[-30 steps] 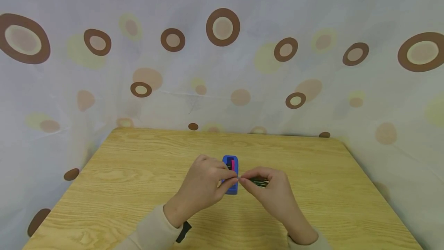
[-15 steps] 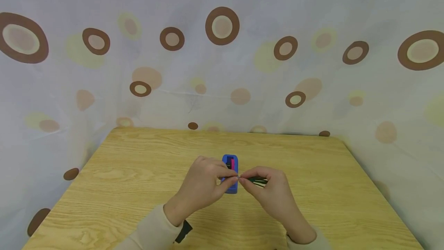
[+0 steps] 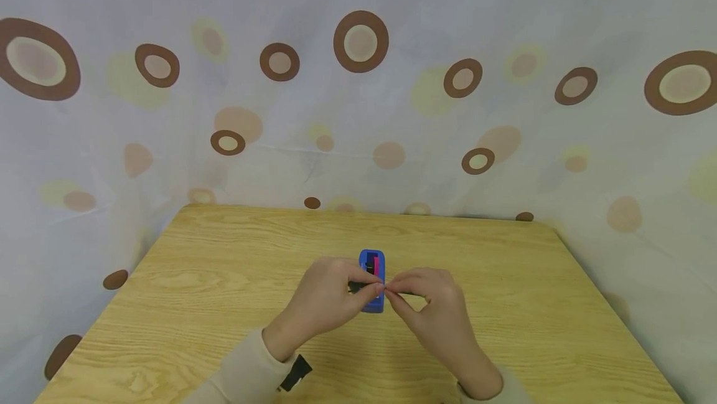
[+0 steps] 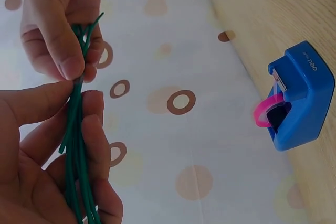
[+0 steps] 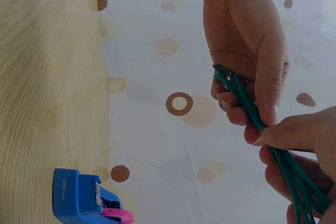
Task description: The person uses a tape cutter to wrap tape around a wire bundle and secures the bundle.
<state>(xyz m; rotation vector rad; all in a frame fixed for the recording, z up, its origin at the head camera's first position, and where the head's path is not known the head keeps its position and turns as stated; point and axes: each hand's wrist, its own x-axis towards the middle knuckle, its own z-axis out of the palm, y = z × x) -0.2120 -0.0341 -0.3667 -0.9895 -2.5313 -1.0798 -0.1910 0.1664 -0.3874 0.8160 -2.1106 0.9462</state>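
A bundle of thin green wires [image 4: 76, 145] runs through both hands above the table. My left hand [image 3: 322, 297] pinches it between thumb and fingers; in the left wrist view this hand is at lower left, with the strands lying across its fingers. Close beside it, the right hand [image 3: 439, 304] pinches the same bundle, the two thumb tips meeting at one spot. In the right wrist view the right hand [image 5: 307, 150] is at lower right, and loose wire ends stick out past the left hand. Whatever lies under the thumb tips is hidden.
Behind the hands, a blue tape dispenser [image 3: 372, 308] stands on the wooden table [image 3: 235, 261]. Its pink core [image 4: 268, 110] shows in the left wrist view. A patterned cloth [image 3: 392, 105] hangs around the table. A black strap or device [image 3: 295, 373] hangs at the left sleeve.
The right hand's fingers have shifted, and its fan of wires now shows as a narrow strip. More dark wire shows at the left hand. Both hands stay in nearly the same place.
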